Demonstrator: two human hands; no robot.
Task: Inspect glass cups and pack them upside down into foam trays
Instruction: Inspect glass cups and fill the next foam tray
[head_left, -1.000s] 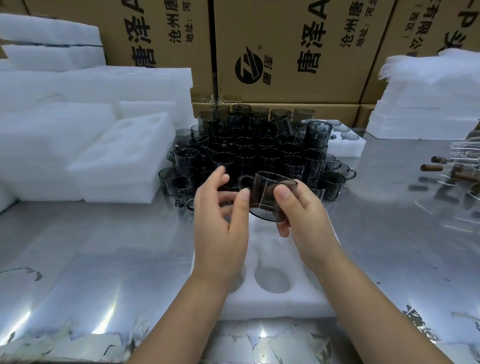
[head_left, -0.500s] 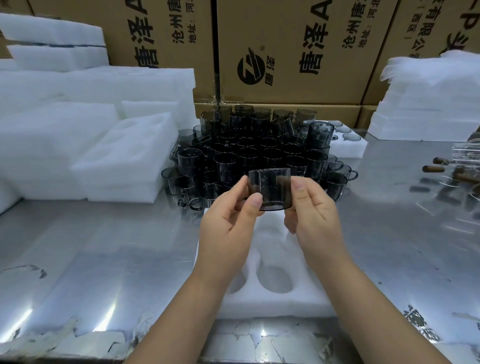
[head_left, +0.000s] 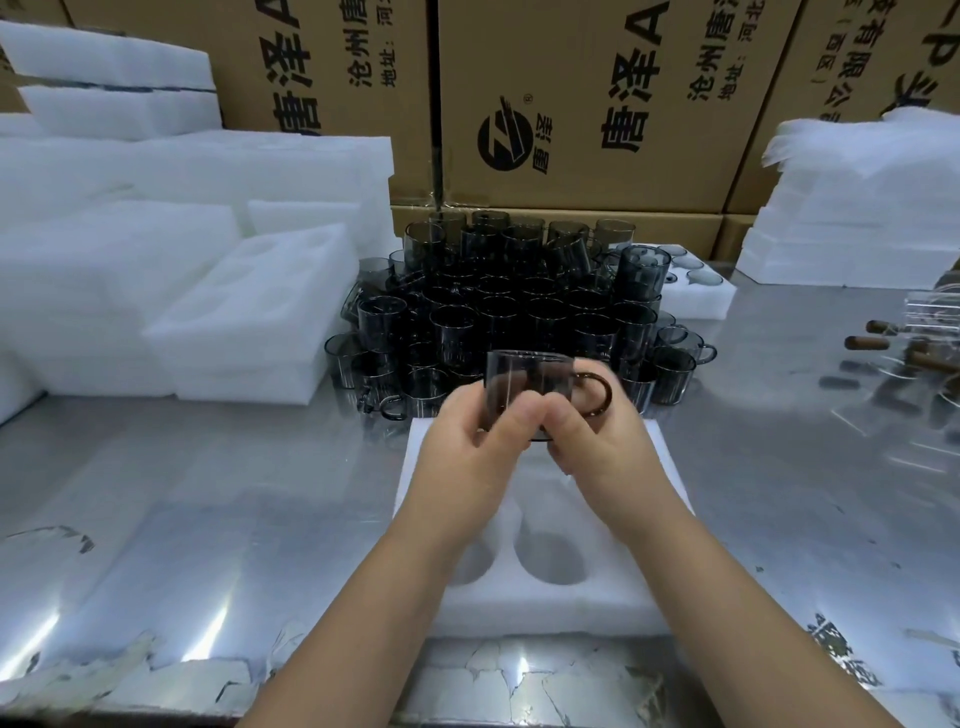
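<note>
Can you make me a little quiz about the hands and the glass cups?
1. True or false: both hands hold one smoky cup.
2. Which side does the cup's handle point: A left, B right?
3. What white thing lies under the left hand and right hand?

Key: 1 true. 2 B. 3 a foam tray with round holes showing empty at the near end.

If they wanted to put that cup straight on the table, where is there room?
Bare shiny metal table lies left of the white foam tray, below the foam stack; more lies right of the tray. Behind it, smoky glass cups crowd together.
</note>
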